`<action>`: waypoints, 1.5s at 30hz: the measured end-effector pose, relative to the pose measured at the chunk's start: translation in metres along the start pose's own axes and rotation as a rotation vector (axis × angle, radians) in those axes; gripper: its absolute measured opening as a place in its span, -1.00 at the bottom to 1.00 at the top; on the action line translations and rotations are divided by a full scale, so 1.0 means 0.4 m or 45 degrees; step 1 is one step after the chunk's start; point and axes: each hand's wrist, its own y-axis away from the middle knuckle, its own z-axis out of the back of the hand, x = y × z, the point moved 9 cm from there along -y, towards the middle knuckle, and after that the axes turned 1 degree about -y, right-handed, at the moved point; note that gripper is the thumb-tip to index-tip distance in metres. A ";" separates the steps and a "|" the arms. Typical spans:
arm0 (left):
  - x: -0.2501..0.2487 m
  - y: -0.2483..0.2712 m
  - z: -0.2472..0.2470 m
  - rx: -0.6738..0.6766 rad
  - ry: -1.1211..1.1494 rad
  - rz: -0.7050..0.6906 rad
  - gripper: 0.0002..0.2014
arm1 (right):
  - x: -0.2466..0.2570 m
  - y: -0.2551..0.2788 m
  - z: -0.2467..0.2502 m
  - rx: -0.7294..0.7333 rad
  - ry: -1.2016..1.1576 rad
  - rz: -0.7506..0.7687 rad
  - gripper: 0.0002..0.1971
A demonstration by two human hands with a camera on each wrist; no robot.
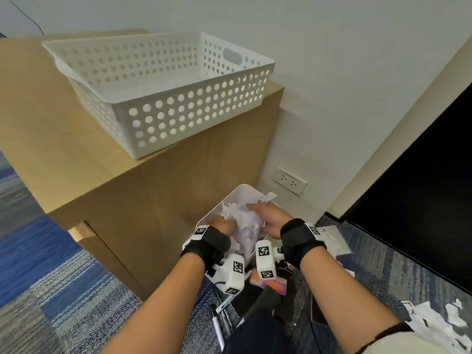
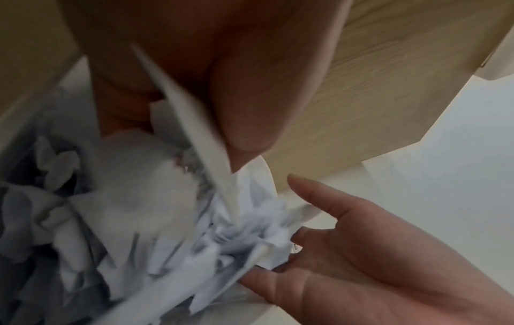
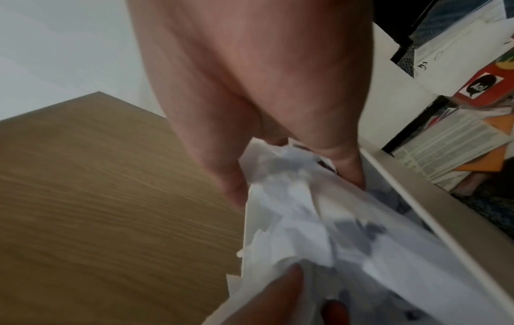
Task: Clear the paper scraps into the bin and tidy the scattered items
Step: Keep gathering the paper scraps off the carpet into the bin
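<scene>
A white bin (image 1: 242, 188) stands on the carpet against the wooden cabinet (image 1: 163, 200). Both hands hold a wad of white paper scraps (image 1: 245, 221) over its mouth. My left hand (image 1: 227, 222) is on the wad's left, and in the left wrist view my left hand (image 2: 183, 136) pinches a paper strip (image 2: 194, 123) between thumb and fingers. My right hand (image 1: 258, 208) presses the wad from the right, its fingers (image 2: 306, 189) fairly straight. Scraps (image 3: 319, 220) fill the bin below the right hand (image 3: 292, 182). Paper hides most fingertips.
A white perforated basket (image 1: 158, 98) sits on the cabinet top. Pens (image 1: 219, 325) lie on the carpet near my knees. More torn scraps (image 1: 434, 320) lie at the lower right. Booklets and sheets (image 3: 478, 92) lie right of the bin. A wall socket (image 1: 290, 180) is behind it.
</scene>
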 end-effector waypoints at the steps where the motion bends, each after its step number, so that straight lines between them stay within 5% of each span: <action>1: 0.004 -0.007 -0.009 0.073 -0.018 0.020 -0.69 | 0.008 0.003 -0.001 0.012 0.012 0.011 -0.69; 4: 0.007 -0.037 0.003 0.060 -0.084 0.000 -0.80 | 0.025 0.009 0.018 -0.046 0.168 0.067 -0.68; 7: -0.014 -0.023 0.049 -0.087 -0.221 0.032 -0.79 | 0.056 -0.007 0.039 -0.125 0.789 0.274 -0.46; 10: -0.027 -0.035 0.041 -0.007 -0.410 0.008 -0.60 | 0.084 0.010 0.031 -0.138 1.356 0.514 -0.51; 13: -0.028 -0.061 0.024 0.038 -0.567 -0.002 -0.44 | 0.060 0.003 0.049 -0.062 1.595 0.520 -0.61; 18: 0.005 -0.116 0.012 0.000 -0.521 0.041 -0.69 | 0.012 -0.010 0.049 -0.042 1.970 0.678 -0.71; 22: -0.051 -0.062 0.009 -0.007 -0.282 -0.031 -0.86 | 0.035 0.033 0.073 -0.270 1.837 1.061 -0.66; 25: -0.076 -0.082 0.004 -0.003 -0.320 -0.069 -0.74 | 0.037 0.036 0.162 -0.577 1.624 0.937 -0.43; 27: -0.097 -0.098 0.007 -0.041 -0.429 -0.093 -0.65 | -0.005 0.006 0.178 -0.404 1.294 0.654 -0.33; 29: -0.131 -0.094 0.007 -0.063 -0.486 -0.096 -0.45 | -0.027 -0.006 0.165 -0.250 1.104 0.508 -0.44; 33: -0.204 -0.098 -0.014 -0.040 -0.651 -0.186 -0.30 | -0.018 -0.017 0.172 -0.277 1.194 0.452 -0.57; 37: -0.192 -0.094 -0.075 0.158 -0.978 -0.261 0.09 | -0.034 -0.026 0.178 -0.255 1.157 0.446 -0.60; 42: -0.111 -0.073 -0.103 0.381 -1.190 -0.078 -0.24 | -0.045 -0.037 0.186 -0.244 1.072 0.423 -0.52; 45: -0.099 -0.100 -0.110 0.308 -1.270 -0.091 -0.27 | -0.050 -0.046 0.184 -0.210 1.012 0.429 -0.48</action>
